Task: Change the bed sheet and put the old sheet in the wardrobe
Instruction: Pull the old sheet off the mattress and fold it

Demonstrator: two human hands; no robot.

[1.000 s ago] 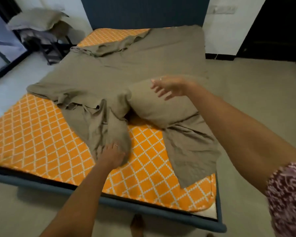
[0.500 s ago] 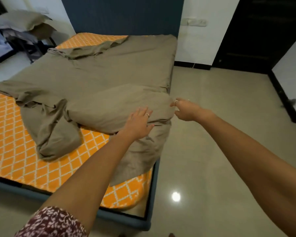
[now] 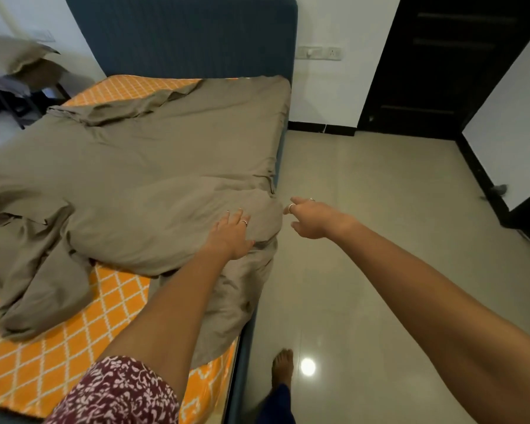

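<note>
**Sheet's loose edge lies at the bed's right side, between two reaching hands**

A taupe sheet [image 3: 153, 179] is seen spread unevenly over an orange lattice-patterned sheet [image 3: 58, 341] on the bed [image 3: 248, 338], its bulk bunched toward the foot and its far corner folded back near the blue headboard [image 3: 181, 35]. A puffed fold runs crosswise, from the crumpled mass at the left to the bed's right edge, where the cloth spills over the side. The left hand [image 3: 231, 232] is laid flat on that fold, fingers straight, gripping nothing. The right hand [image 3: 311, 217] is held out over the floor [image 3: 380, 240], just beside the fold's end at the bed's edge, fingers loosely curled and empty; whether the fingertips touch the cloth cannot be told. The hanging edge is judged nearer the right hand, lying to its left and slightly below. A bare foot [image 3: 282, 365] is planted beside the bed frame. A dark door [image 3: 435, 65] is visible beyond.
</note>
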